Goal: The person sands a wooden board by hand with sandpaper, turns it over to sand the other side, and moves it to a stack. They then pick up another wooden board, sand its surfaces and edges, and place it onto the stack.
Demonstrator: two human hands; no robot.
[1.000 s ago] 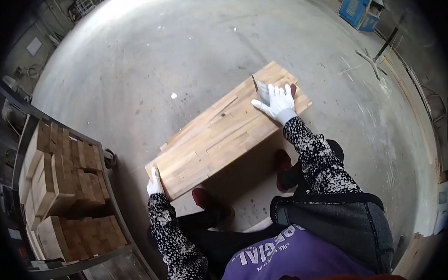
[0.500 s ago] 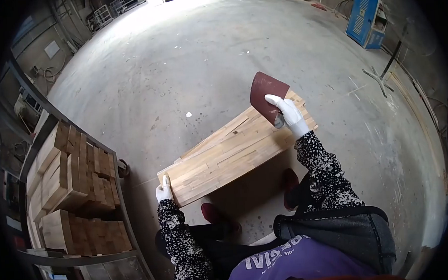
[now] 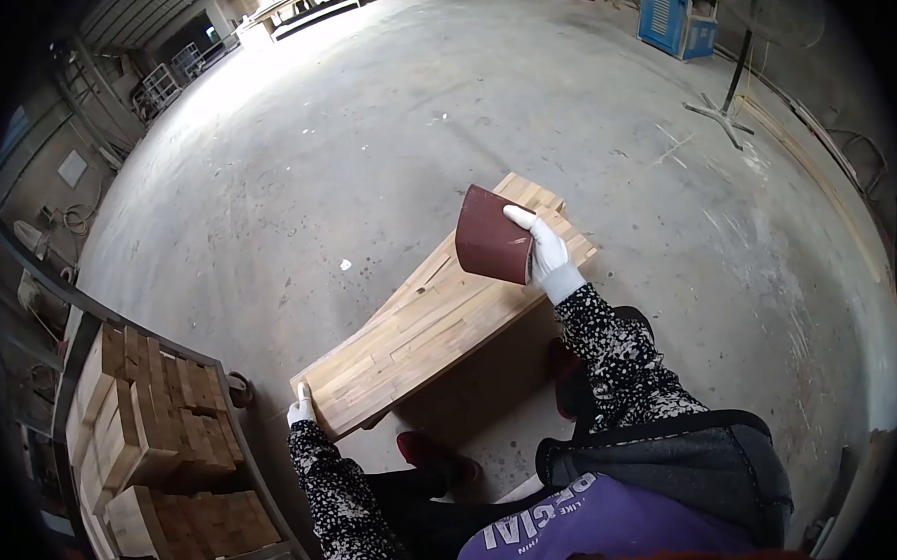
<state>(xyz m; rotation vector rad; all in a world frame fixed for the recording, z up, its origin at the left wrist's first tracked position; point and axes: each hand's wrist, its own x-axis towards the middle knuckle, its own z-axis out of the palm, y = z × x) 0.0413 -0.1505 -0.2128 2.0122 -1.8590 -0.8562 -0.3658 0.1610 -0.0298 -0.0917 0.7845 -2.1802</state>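
Observation:
A laminated wooden board lies at an angle in front of me, above my red shoes. Another wooden board shows from beneath its far edge. My left hand, in a white glove, grips the board's near left corner with the thumb on top. In my gloved right hand is a sheet of dark red sandpaper, bent in a curve, thumb across its face. The sandpaper overlaps the right part of the board in this view.
On my left, a metal-framed cart holds stacked wood blocks. A blue machine and a fan stand are at the far right. Long wood strips lie along the right wall.
My right hand has moved left and slightly down with the sandpaper, which now faces me more broadly. My left hand still holds the board's corner. The whole view has shifted.

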